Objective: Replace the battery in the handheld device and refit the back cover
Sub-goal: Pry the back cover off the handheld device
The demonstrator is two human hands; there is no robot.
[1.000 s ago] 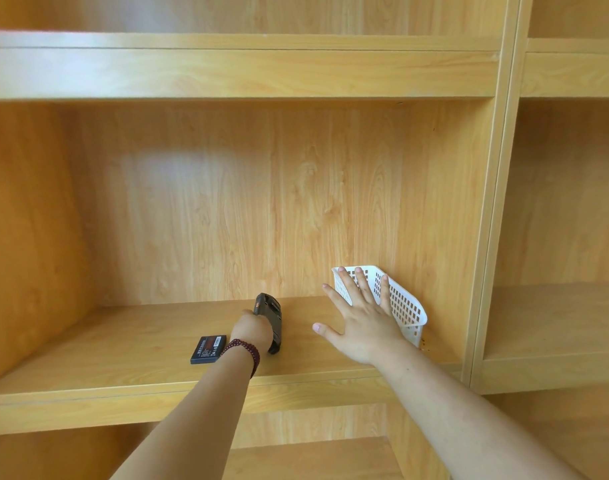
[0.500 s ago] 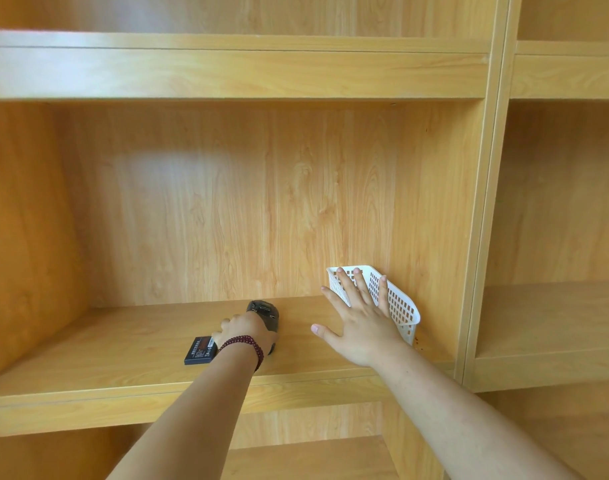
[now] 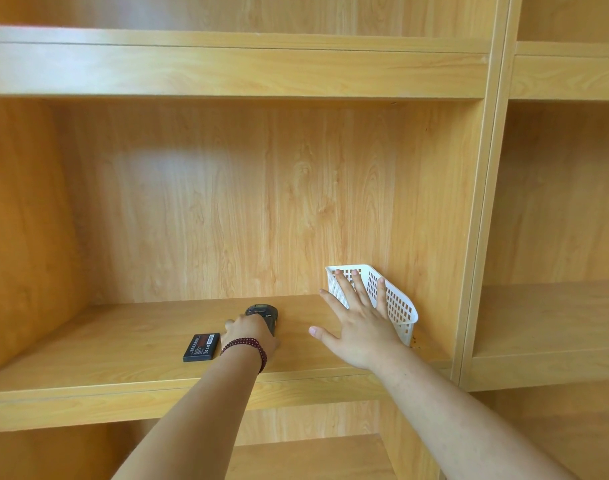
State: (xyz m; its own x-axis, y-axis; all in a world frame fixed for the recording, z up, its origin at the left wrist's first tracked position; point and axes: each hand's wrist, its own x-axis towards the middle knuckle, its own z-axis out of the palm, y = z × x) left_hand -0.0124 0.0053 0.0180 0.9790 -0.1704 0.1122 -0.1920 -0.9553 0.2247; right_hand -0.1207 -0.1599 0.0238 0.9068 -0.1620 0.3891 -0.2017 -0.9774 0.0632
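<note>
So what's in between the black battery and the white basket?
In the head view, the left hand gripping the handheld device and the right hand's spread fingers lie between the battery and basket, on bare shelf.

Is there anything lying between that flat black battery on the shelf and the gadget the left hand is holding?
Nothing visible does. The battery lies flat on the shelf just left of the left hand, which grips the device; only bare wood separates them.
</note>
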